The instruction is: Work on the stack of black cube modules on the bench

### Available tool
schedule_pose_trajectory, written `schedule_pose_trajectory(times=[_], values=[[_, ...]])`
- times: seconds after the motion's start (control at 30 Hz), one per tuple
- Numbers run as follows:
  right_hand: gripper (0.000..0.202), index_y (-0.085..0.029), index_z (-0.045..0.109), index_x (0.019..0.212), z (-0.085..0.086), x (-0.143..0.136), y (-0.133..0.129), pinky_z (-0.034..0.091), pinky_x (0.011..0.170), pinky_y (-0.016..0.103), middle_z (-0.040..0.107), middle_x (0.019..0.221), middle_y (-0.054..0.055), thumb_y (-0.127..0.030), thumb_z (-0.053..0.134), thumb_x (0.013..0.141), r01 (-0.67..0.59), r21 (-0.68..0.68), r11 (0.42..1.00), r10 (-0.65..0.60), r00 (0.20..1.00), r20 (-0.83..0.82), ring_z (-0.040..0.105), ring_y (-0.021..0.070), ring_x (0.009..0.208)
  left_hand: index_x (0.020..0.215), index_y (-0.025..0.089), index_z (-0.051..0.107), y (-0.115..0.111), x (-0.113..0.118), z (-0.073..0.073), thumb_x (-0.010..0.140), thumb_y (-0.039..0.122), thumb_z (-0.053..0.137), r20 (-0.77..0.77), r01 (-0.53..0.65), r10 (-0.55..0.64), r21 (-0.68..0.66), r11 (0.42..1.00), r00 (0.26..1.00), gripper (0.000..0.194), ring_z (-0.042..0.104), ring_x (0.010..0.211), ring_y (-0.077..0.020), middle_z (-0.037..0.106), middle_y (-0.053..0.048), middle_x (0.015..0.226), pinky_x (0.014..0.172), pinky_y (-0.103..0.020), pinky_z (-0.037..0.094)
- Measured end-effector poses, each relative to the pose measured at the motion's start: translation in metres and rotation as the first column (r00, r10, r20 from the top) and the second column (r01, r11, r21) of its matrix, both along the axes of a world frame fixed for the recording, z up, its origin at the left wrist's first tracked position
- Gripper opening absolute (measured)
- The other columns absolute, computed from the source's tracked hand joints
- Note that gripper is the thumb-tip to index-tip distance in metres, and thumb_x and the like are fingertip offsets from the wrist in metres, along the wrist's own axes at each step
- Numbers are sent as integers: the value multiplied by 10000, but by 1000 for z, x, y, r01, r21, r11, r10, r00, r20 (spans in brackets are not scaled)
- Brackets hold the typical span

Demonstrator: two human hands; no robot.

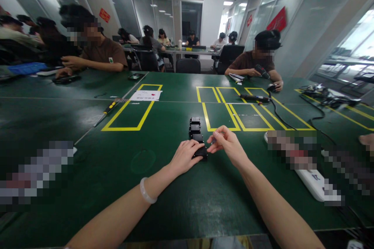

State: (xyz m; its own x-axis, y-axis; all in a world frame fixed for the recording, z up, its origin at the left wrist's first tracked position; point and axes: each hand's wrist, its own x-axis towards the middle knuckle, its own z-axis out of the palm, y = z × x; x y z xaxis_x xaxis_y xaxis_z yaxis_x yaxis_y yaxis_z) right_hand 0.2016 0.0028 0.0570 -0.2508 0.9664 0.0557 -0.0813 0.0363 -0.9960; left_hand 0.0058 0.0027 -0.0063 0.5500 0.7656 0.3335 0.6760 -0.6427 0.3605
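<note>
Several small black blocks point(194, 128) stand in a row running away from me on the green table point(122, 171). My left hand point(184, 155) rests on the nearest black block point(201, 152), its fingers on top and at the near side. Just right of that block, my right hand point(226, 144) is raised a little, thumb and index finger pinched together. Something small shows at those fingertips, too small to name. A pale bracelet point(147, 190) is round my left wrist.
Yellow tape outlines point(222, 129) mark the table beyond my hands. A white power strip point(318, 184) lies at the right, with cables point(324, 95) behind it. A screwdriver point(109, 107) lies at the left. Across the table, one person point(105, 52) sits left, another point(245, 60) right.
</note>
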Motion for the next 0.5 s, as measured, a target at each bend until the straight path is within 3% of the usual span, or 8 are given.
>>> schedule_pose_trajectory(times=[0.17, 0.5], values=[[344, -214, 398, 792, 4, 1, -2, 546, 507, 260, 714, 862, 38, -477, 619, 793, -8, -10, 1000, 8, 999, -35, 691, 160, 590, 1251, 262, 493, 0, 0, 1, 844, 303, 634, 0, 0, 0, 2, 1000, 1000, 433, 513, 1036, -210, 548, -31, 1103, 917, -371, 373], [311, -174, 510, 779, 5, 5, -2, 561, 540, 261, 716, 967, 94, -455, 645, 777, 19, 21, 1000, -19, 1000, -20, 692, 155, 603, 1265, 267, 487, 0, 0, 1, 853, 305, 620, -6, -4, 4, -2, 1000, 1000, 434, 512, 1053, -214, 542, -35, 1123, 929, -381, 371]])
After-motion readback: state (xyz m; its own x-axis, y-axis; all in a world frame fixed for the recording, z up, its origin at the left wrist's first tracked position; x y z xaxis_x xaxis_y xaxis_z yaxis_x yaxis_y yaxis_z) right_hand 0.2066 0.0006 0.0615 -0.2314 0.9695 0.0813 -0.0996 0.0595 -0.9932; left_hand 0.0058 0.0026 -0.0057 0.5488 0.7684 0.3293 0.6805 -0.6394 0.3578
